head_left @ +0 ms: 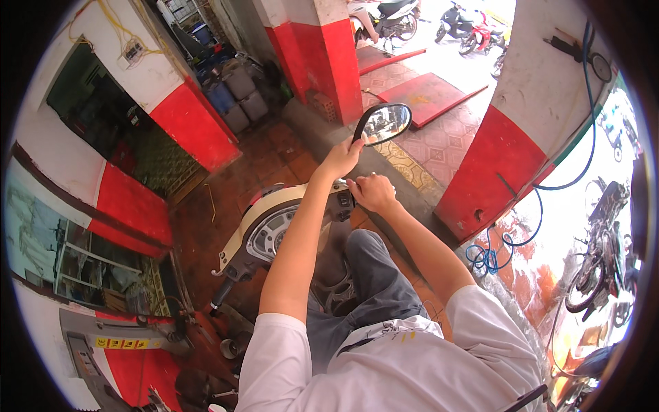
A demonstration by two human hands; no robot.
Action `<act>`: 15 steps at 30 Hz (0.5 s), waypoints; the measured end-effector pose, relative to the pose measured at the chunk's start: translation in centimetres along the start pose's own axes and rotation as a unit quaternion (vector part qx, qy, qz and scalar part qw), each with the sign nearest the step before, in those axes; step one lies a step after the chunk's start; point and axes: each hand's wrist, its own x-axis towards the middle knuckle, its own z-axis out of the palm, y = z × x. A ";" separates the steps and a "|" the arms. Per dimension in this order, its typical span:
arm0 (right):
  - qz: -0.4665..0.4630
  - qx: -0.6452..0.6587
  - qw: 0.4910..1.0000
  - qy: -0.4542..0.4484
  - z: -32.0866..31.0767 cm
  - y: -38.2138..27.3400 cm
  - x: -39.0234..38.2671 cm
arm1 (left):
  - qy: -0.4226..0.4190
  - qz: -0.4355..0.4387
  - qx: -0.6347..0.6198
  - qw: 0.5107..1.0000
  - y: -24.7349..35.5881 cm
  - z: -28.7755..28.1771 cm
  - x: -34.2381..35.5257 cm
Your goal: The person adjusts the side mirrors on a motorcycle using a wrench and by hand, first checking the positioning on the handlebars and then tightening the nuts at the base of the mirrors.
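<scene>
A rear-view mirror (386,124) with a black rim is raised at the front right of a cream scooter (255,208). My left hand (342,158) is closed on the mirror's lower left edge, its forearm crossing over the round instrument panel (269,232). Just below it, my right hand (374,191) is closed at the right end of the handlebar, beside the black switch block (341,200). Its curled fingers hide what they grip. The left handlebar grip (220,296) points out to the left with no hand on it.
Red-and-white pillars (312,62) frame the doorway ahead, where a red metal ramp (429,99) lies on the tiles. A coiled blue hose (486,257) is on the floor at right. Grey bins (240,93) stand far left, and motorbikes (590,271) are parked at right.
</scene>
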 end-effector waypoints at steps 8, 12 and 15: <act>-0.018 -0.051 0.995 -0.084 -2.8 -0.8 1.0 | 0.005 0.018 0.021 1.000 -0.4 0.3 -0.2; -0.028 -0.056 0.994 -0.093 -2.2 -0.1 1.3 | 0.005 0.003 0.026 1.000 -0.2 0.2 -0.1; -0.034 -0.044 0.995 -0.083 -1.4 0.3 1.2 | -0.005 -0.004 0.016 1.000 -0.2 -0.1 -0.2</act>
